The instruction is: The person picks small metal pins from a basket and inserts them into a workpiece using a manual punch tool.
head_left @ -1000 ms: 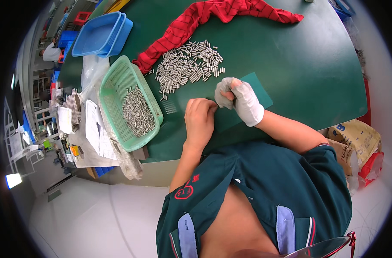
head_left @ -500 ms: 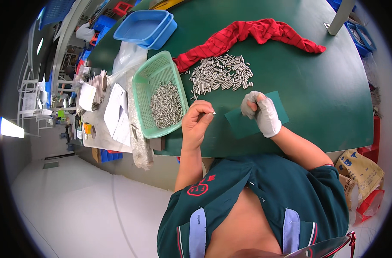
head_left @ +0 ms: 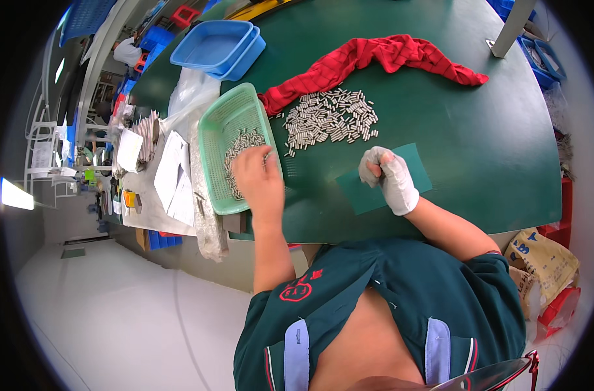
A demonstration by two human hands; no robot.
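Observation:
My bare left hand (head_left: pixel 259 182) reaches over the right side of a light green perforated plastic basket (head_left: pixel 209 153). Small metal pins (head_left: pixel 248 140) lie heaped in the basket, partly covered by the hand. Motion blurs its fingers, and what they hold, if anything, does not show. My right hand (head_left: pixel 391 180), in a whitish glove with some fingertips bare, is closed with the fingers curled above a flat green sheet (head_left: pixel 414 163). Whatever sits inside that grip is hidden. Beyond the hands, a spread of loose metal pins (head_left: pixel 329 117) rests on the green table (head_left: pixel 479 156).
A crumpled red cloth (head_left: pixel 381 55) curves behind the loose pins. Stacked blue plastic trays (head_left: pixel 212 49) stand at the far left. Left of the basket lie white papers (head_left: pixel 173 173) and plastic wrapping (head_left: pixel 209 228). A metal post (head_left: pixel 510 29) rises at the far right.
My left hand has moved left from the table front to over the basket; the small light piece earlier at its fingertips no longer shows. My right hand stays closed in nearly the same place.

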